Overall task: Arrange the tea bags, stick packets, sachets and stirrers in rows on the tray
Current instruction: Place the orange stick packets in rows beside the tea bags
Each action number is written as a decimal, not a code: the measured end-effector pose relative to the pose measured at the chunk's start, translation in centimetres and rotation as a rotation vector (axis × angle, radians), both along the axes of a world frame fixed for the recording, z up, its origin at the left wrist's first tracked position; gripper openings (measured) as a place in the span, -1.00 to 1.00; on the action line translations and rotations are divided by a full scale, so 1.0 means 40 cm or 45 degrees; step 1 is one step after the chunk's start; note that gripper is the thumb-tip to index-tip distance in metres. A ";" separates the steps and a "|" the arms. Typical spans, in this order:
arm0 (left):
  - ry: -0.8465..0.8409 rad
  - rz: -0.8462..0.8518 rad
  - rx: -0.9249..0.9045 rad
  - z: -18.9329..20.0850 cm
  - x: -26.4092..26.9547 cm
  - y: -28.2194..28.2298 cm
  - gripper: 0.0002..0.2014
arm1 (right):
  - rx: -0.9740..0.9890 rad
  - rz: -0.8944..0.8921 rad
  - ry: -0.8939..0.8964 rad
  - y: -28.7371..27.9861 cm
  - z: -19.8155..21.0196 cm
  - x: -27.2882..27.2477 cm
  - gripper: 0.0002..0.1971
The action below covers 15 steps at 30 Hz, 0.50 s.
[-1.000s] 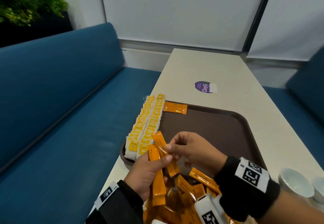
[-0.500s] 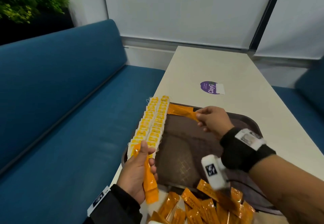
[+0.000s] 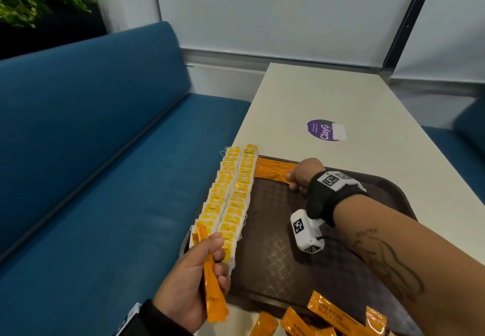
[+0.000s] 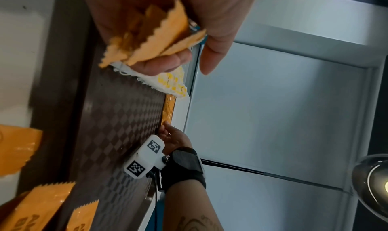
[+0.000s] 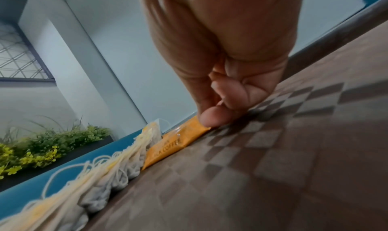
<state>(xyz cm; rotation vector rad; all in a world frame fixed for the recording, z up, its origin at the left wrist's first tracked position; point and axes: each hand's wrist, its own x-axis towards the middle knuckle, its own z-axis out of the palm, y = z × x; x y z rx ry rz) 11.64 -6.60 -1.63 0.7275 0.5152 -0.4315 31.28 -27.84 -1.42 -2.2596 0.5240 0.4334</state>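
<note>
On the brown tray (image 3: 354, 278) (tea bags (image 3: 231, 199) along its left edge), our right hand (image 3: 304, 175) pinches a packet (image 3: 273, 171) flat; our left hand (image 3: 194, 280) grips spare packets (image 3: 214, 293).

R forearm (image 3: 388, 251) tattooed, blk wrist strap (image 3: 325, 199), white tagged cam (image 3: 305, 233); L blk sleeve (image 3: 147, 320).

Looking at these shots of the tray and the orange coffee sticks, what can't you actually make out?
- Head view: how many sticks the left hand grips; they overlap.
- Head view: the loose sticks near the tray are cut off by the bottom edge.
- Right wrist view: whether the right hand pinches or only presses the stick; blurred.
- Tea bags' small print is unreadable.
</note>
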 end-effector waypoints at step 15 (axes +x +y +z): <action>-0.075 0.014 0.115 -0.008 -0.019 -0.014 -0.81 | -0.092 0.037 -0.033 -0.023 -0.013 0.000 -0.81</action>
